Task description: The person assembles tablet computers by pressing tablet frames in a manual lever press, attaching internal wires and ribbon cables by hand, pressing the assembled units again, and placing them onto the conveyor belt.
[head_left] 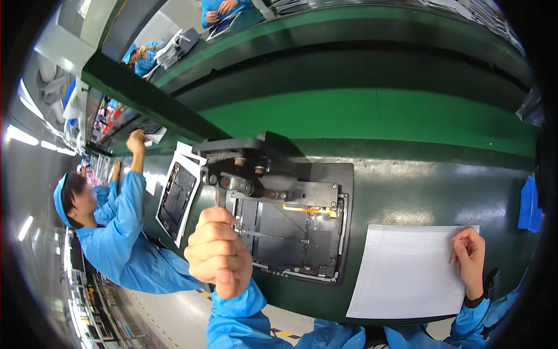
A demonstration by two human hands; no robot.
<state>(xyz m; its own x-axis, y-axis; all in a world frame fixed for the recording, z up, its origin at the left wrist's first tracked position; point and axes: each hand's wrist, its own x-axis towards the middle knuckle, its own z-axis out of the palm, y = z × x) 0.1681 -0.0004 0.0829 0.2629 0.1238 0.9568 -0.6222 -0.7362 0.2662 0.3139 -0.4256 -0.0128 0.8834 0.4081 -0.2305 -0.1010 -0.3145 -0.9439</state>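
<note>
My left hand (218, 253) is closed in a fist around the handle (220, 196) of a black clamp fixture (273, 186), at its lower left corner. Under the clamp lies a dark grey flat device panel (293, 238) with a thin orange strip near its top edge. My right hand (469, 256) rests with curled fingers on the right edge of a white sheet (407, 270) lying on the green bench to the right of the fixture.
A co-worker in a blue coat and cap (110, 227) stands at the left, one arm raised to a shelf. A second dark panel on white backing (176, 195) lies beside the fixture. A blue cloth (528, 205) is at the right edge. A green conveyor (372, 116) runs behind.
</note>
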